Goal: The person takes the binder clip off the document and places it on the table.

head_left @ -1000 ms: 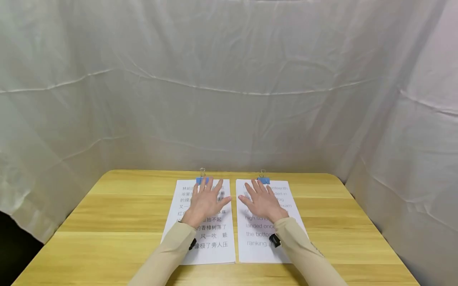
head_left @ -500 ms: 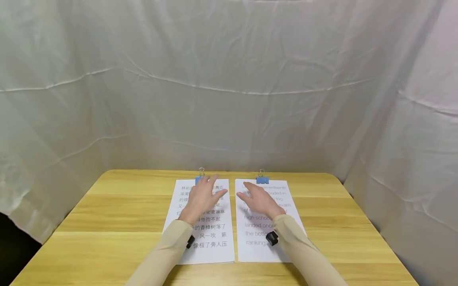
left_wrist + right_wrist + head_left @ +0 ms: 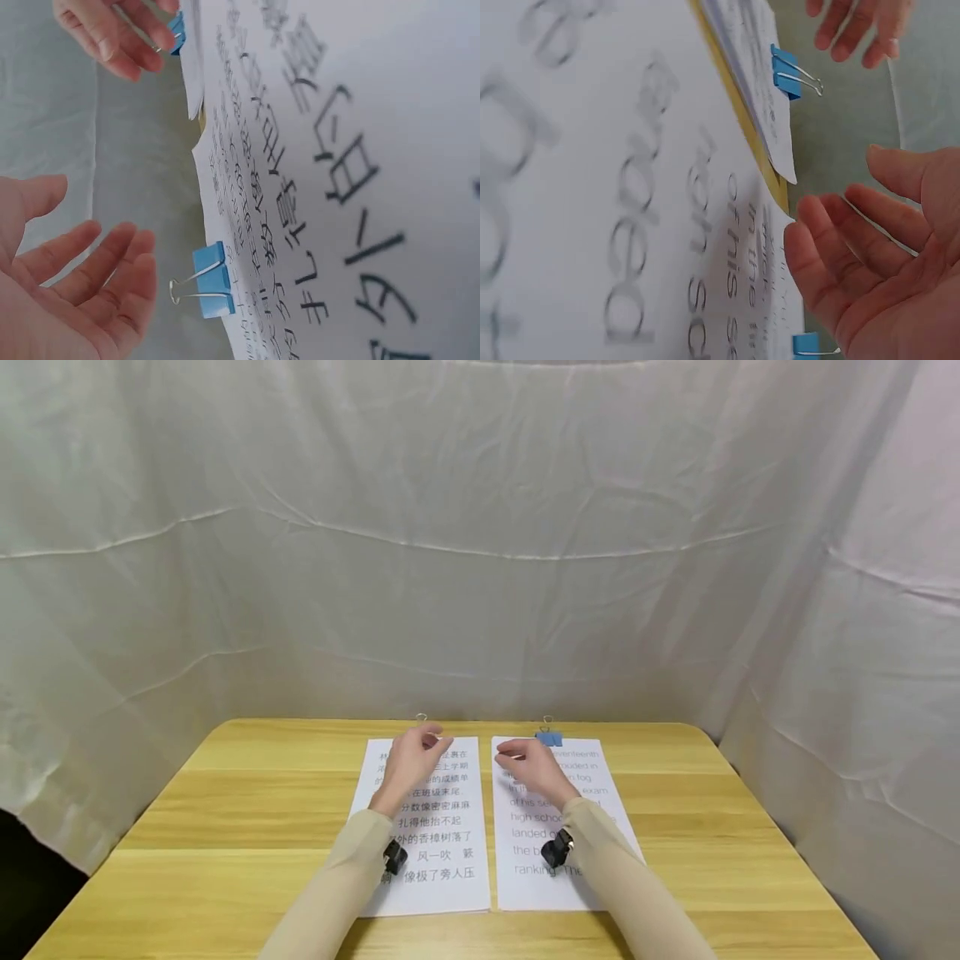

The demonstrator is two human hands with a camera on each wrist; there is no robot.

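Hovering with relaxed, empty fingers, the left hand (image 3: 408, 762) is nearing the blue binder clip (image 3: 214, 280) atop the Chinese-text sheet (image 3: 427, 852); the right hand (image 3: 531, 766), likewise loose and empty, is hanging near the second clip (image 3: 549, 737) on the English-text sheet (image 3: 600, 810).

Beige long sleeves (image 3: 341, 877), small black camera units (image 3: 394, 857) strapped under both wrists.

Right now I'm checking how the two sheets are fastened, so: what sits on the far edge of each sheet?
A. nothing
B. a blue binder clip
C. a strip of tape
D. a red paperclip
B: the left wrist view shows a blue binder clip on the Chinese sheet, and another clip sits on the English sheet.
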